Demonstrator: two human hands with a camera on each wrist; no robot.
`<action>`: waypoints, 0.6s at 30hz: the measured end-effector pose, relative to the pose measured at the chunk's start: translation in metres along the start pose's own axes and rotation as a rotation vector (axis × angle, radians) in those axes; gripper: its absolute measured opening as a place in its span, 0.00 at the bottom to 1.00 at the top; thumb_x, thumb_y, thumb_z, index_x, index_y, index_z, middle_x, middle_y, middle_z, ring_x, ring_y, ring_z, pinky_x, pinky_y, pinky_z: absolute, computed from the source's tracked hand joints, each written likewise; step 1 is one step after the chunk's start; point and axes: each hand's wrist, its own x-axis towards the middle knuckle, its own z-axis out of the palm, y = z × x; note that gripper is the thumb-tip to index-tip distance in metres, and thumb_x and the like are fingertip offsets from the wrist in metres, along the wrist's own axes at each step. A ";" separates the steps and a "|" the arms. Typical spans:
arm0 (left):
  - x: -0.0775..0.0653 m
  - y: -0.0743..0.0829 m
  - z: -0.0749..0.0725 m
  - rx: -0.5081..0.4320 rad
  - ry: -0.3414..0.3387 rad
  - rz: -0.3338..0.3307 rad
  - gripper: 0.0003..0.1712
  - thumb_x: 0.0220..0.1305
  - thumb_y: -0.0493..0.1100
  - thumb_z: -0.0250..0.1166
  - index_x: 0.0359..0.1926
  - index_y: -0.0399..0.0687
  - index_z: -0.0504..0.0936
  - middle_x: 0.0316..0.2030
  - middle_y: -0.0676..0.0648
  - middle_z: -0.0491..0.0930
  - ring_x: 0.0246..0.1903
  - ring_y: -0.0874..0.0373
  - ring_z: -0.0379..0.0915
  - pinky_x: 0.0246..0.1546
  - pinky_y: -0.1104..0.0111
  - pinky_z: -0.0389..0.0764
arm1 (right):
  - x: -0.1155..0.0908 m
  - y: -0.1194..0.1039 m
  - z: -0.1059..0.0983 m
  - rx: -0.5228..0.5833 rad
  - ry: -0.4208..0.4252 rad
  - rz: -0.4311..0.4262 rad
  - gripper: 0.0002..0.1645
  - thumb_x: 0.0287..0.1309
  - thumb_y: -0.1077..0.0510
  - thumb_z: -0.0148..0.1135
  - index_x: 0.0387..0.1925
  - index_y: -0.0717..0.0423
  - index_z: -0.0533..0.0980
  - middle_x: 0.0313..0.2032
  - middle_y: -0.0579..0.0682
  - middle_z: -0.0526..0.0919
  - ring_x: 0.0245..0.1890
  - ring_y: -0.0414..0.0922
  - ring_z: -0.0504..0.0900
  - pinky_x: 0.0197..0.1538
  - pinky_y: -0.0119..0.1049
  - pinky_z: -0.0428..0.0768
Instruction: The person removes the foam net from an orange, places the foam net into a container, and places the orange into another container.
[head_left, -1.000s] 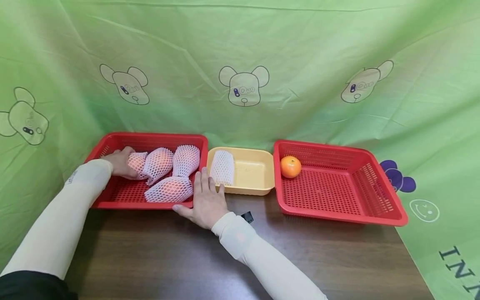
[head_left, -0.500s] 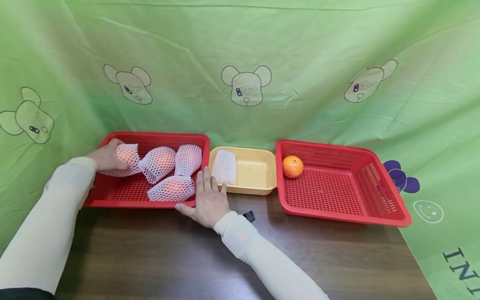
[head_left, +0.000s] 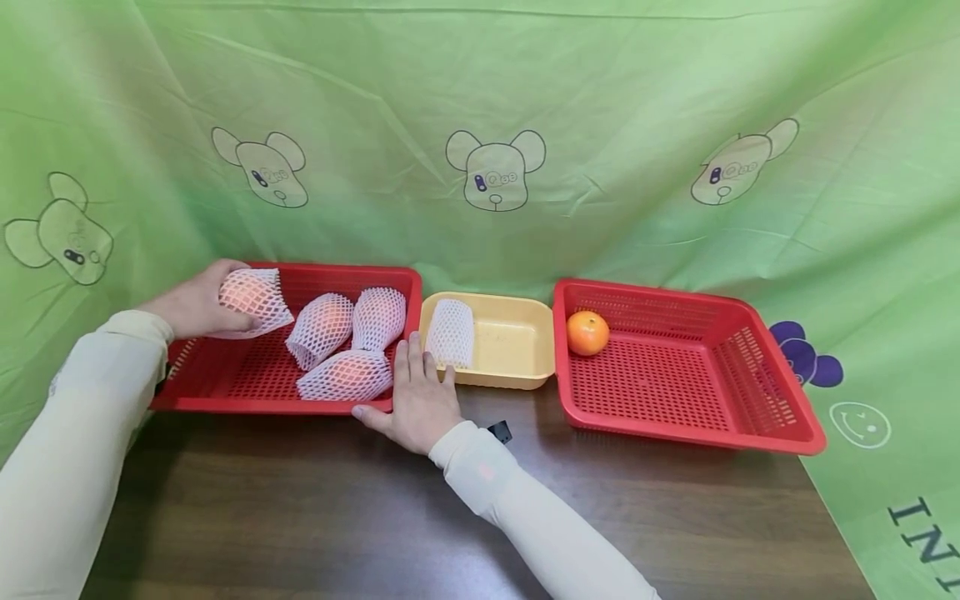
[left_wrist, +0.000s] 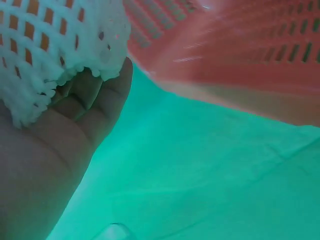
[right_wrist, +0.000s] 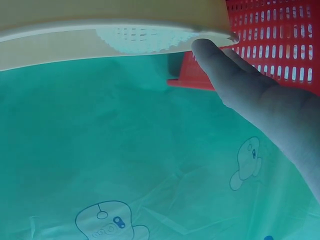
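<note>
My left hand [head_left: 197, 302] grips an orange in a white foam net [head_left: 253, 298] over the left end of the left red basket [head_left: 300, 406]. In the left wrist view, the foam net [left_wrist: 60, 40] lies in the palm with its open end toward the wrist. Three more netted oranges lie in the right part of that basket, one of them a netted orange [head_left: 348, 375] at the front. My right hand [head_left: 423, 406] rests with straight fingers at this basket's right front corner. In the right wrist view, its fingers [right_wrist: 240, 82] are beside the basket and the yellow tray [right_wrist: 30, 47].
Between the baskets stands the yellow tray [head_left: 510, 379] with an empty foam net [head_left: 450, 333] in it. A bare orange [head_left: 587, 333] sits at the left end of the right red basket [head_left: 690, 437]. A small black object [head_left: 499, 431] lies on the brown table [head_left: 337, 508]. Green cloth [head_left: 360, 125] hangs behind.
My left hand has drawn the netted orange up and left, away from the others in the left basket. The left basket's front left corner shows more now. My right hand has stayed in place.
</note>
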 end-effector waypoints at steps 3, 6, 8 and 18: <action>-0.008 0.014 0.004 -0.003 0.025 0.036 0.57 0.52 0.50 0.79 0.72 0.36 0.53 0.54 0.29 0.71 0.48 0.37 0.73 0.43 0.49 0.76 | 0.000 0.000 0.000 0.007 -0.004 0.004 0.66 0.58 0.18 0.46 0.80 0.58 0.45 0.79 0.57 0.42 0.74 0.59 0.58 0.69 0.62 0.59; -0.019 0.027 0.013 0.014 0.063 0.074 0.53 0.51 0.49 0.79 0.70 0.38 0.58 0.51 0.32 0.73 0.45 0.40 0.75 0.41 0.52 0.76 | 0.000 0.000 0.000 0.023 -0.006 0.004 0.66 0.58 0.18 0.47 0.80 0.58 0.45 0.79 0.56 0.42 0.74 0.59 0.58 0.69 0.62 0.58; -0.027 0.036 0.019 0.035 0.083 0.095 0.52 0.51 0.50 0.79 0.69 0.39 0.59 0.50 0.34 0.74 0.44 0.42 0.75 0.41 0.51 0.77 | 0.000 0.000 0.000 0.033 -0.008 0.002 0.67 0.58 0.18 0.48 0.80 0.58 0.45 0.79 0.56 0.41 0.74 0.59 0.57 0.69 0.62 0.58; -0.062 0.072 0.054 0.001 0.092 0.228 0.51 0.46 0.49 0.82 0.67 0.44 0.62 0.55 0.43 0.73 0.50 0.48 0.73 0.51 0.47 0.76 | -0.001 0.003 -0.001 0.081 0.009 0.000 0.67 0.56 0.19 0.51 0.80 0.57 0.46 0.80 0.55 0.42 0.74 0.58 0.57 0.70 0.59 0.59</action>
